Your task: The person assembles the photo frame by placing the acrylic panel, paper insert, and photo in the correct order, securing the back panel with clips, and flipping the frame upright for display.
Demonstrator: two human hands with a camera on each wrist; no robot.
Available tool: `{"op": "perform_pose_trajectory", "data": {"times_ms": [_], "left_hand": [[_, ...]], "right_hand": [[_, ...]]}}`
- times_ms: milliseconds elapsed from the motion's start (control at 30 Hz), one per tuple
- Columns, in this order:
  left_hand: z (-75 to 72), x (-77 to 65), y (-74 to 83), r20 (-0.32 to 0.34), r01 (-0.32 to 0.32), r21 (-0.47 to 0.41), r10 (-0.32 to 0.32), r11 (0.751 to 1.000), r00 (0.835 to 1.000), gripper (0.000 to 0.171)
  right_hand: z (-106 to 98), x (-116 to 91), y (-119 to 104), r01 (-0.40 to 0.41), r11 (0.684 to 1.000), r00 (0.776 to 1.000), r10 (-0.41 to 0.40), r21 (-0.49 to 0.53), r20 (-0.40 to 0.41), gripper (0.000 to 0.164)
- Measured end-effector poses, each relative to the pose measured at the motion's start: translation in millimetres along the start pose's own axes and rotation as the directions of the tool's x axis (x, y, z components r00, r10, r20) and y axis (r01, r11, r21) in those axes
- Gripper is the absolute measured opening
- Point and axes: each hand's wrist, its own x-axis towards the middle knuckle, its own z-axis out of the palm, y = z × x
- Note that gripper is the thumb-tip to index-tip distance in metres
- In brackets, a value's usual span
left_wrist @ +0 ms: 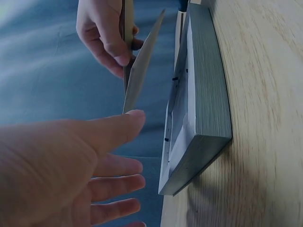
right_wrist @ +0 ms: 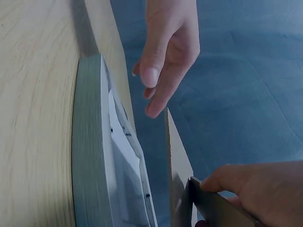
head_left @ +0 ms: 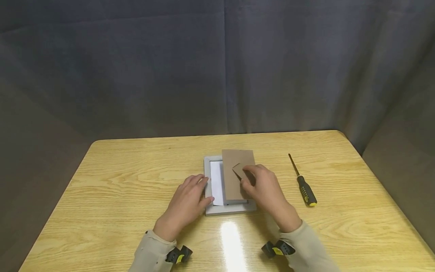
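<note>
A grey picture frame [head_left: 229, 209] lies with its open back upward on the table, and white paper [head_left: 216, 185] shows inside it. Above its right part, a brown backing board [head_left: 232, 190] is held tilted, clear of the frame in both wrist views. My right hand [head_left: 266, 187] pinches the stand leg [right_wrist: 213, 201] on that board between thumb and fingers. Beside the frame's left edge is my left hand [head_left: 187, 200], its fingers extended and holding nothing. In the left wrist view a gap separates this hand from the frame. Small dark tabs [left_wrist: 175, 79] line the frame's inner edge.
To the right of the frame lies a screwdriver [head_left: 307, 190] with a black and yellow handle, its tip pointing away. The wooden table [head_left: 129, 181] has a dark grey curtain [head_left: 163, 75] behind it and at both sides.
</note>
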Motion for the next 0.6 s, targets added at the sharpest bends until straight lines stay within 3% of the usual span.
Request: {"op": "perform_pose_trajectory", "data": {"times_ms": [367,600], "left_hand": [[2.2,-0.7,-3.0,0.027,-0.005,-0.006,0.005,1.000,1.000,0.070],[5.4,-0.8,-3.3,0.081,0.014,0.001,-0.014,1.000,0.997,0.076]], "right_hand": [[14.4,2.2,-14.5,0.018,0.999,1.000,-0.018,0.030,0.013,0.033],[19.3,2.4,-16.9,0.033,0.999,0.999,-0.034,0.021,0.020,0.032]]}}
